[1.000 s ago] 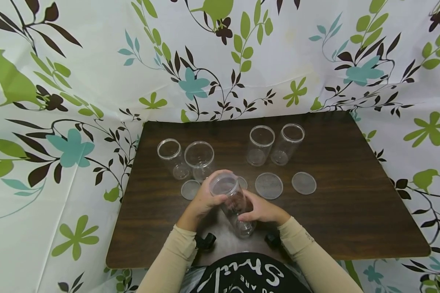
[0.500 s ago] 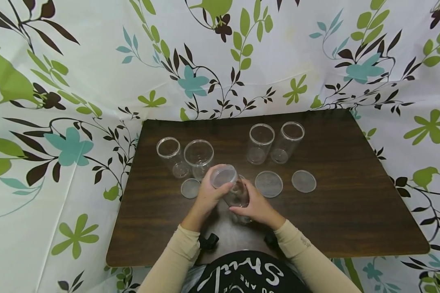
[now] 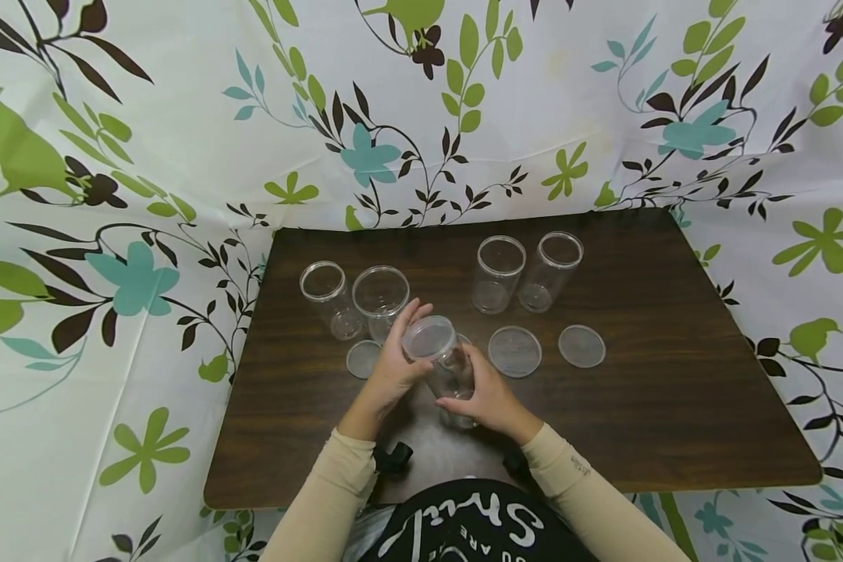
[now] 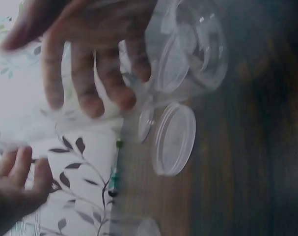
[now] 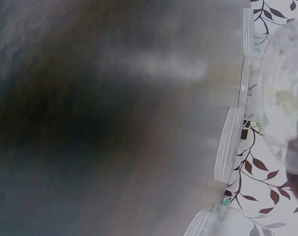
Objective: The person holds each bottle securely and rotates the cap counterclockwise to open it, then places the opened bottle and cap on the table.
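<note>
A clear plastic jar with a frosted lid on its mouth is held tilted over the near middle of the table. My right hand grips the jar's body, its thumb across the near side. Beside the lid, my left hand has its fingers extended upward and its thumb at the lid's near edge. In the left wrist view, fingers of the right hand show through the clear wall, and the left hand sits by the jar's upper end. The right wrist view catches the jar at its right edge.
Two open jars stand at the back left, two more at the back right. Loose lids lie in a row: a small lid left, a large lid and another lid right; one is mostly hidden behind the held jar.
The jar has been raised a little, away from my body. My left hand's fingers, earlier curled around the jar's top, have straightened and come off the far side.
</note>
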Available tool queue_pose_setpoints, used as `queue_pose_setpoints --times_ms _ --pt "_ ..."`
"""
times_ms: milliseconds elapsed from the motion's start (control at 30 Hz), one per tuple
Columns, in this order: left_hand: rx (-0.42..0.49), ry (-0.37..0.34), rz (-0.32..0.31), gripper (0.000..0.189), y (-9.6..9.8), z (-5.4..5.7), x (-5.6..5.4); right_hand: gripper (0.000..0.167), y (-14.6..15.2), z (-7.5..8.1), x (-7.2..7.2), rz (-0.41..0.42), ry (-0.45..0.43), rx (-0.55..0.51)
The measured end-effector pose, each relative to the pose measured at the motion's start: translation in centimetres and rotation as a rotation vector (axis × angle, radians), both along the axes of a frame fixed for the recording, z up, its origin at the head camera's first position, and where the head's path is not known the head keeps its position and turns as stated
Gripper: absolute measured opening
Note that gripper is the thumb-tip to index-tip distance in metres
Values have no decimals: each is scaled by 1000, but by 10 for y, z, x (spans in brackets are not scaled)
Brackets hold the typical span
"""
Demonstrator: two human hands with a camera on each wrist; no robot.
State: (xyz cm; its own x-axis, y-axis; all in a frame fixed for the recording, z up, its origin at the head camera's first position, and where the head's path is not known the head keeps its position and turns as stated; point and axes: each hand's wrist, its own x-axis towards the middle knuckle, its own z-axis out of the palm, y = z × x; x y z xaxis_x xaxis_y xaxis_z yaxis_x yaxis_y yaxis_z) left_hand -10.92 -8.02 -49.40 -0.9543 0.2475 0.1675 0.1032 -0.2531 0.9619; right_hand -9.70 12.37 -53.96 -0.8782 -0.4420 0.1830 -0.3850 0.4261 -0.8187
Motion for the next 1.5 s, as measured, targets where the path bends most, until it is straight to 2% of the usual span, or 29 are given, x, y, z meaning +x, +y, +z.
queue_pose_setpoints --times_ms 167,333,400,467,500,567,633,733,833,900,967,1067,1200,1300,1367,1433,1500 --pt "24 108 -147 135 -19 -2 -5 96 8 7 -3 170 -106 -80" --pt "-14 180 -407 125 -31 -3 -11 99 18 11 -7 371 -263 -134" --pt "-23 194 -483 118 -32 -3 -13 101 21 11 -9 414 -310 -137" --pt "-15 186 -503 110 -30 -2 -12 102 21 12 -9 412 -336 -139" --pt "-6 171 -491 106 -29 -2 -10 100 20 11 -9 394 -333 -139" --pt "-15 127 -401 102 -24 -2 -6 98 17 10 -8 322 -279 -127" --pt "-26 59 -259 101 -15 -1 -1 96 13 8 -7 217 -174 -100" --pt "-75 -50 -13 95 3 -1 5 93 6 2 -6 24 65 0" --pt "-130 -114 181 84 22 -1 8 93 0 -3 -5 -135 270 97" --pt "-165 -133 262 78 31 -1 8 92 -4 -6 -5 -198 358 130" --pt "-203 -137 316 76 36 -1 9 93 -6 -7 -4 -222 391 131" --pt "-239 -121 335 76 36 -1 9 93 -6 -7 -3 -220 377 112" --pt "-250 -91 298 78 31 1 10 94 -4 -6 -2 -187 312 74" --pt "-206 -70 235 94 25 3 11 96 -2 -4 -2 -144 230 17" --pt "-176 -37 176 111 20 3 10 96 1 -3 -2 -87 155 -41" --pt "-135 13 105 124 13 3 8 96 7 1 -4 1 52 -104" --pt "-109 83 27 128 4 3 5 98 15 5 -6 117 -66 -162"
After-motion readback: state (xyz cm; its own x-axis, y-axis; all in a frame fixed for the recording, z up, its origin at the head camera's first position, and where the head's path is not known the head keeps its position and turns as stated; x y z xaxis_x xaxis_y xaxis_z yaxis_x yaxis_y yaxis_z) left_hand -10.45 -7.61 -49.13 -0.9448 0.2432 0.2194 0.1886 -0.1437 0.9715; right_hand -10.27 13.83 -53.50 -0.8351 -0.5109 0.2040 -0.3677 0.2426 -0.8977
